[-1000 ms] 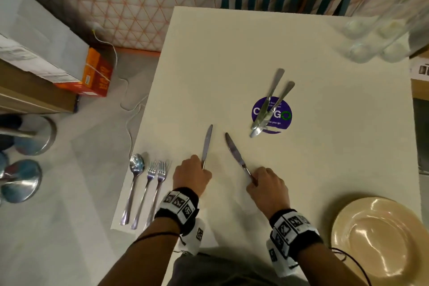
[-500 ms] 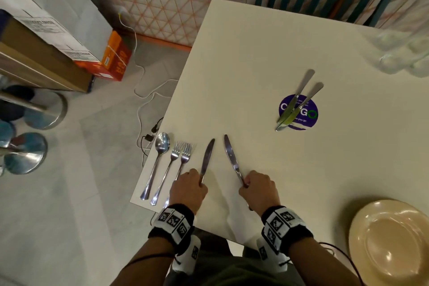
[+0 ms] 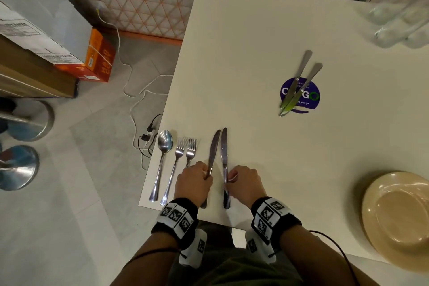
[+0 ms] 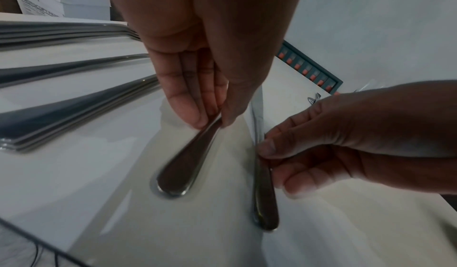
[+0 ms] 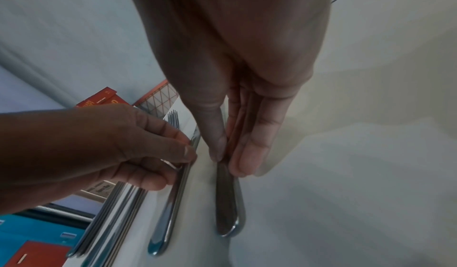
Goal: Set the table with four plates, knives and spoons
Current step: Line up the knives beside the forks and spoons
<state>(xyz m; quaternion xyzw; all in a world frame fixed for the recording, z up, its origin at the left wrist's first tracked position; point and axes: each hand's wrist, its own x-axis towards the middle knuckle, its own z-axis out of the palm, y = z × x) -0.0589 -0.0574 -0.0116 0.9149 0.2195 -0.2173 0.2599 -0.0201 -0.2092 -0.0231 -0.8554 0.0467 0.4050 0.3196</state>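
Pinching one knife handle in each hand, you hold both knives flat on the table (image 3: 267, 53) near its 6 o'clock edge. Your left hand (image 3: 193, 182) grips the left knife (image 3: 214, 148) between thumb and fingertips (image 4: 195, 115). Your right hand (image 3: 246, 182) grips the right knife (image 3: 224, 146) the same way, fingers (image 5: 249, 154) narrow. The blades point to 12 o'clock, tips nearly touching. At 9 o'clock of them lie two forks (image 3: 183, 153) and a spoon (image 3: 163, 146). Two more knives (image 3: 299, 83) lie crossed on a purple sticker (image 3: 311, 100) toward 2 o'clock. A plate (image 3: 399, 223) sits at 4 o'clock.
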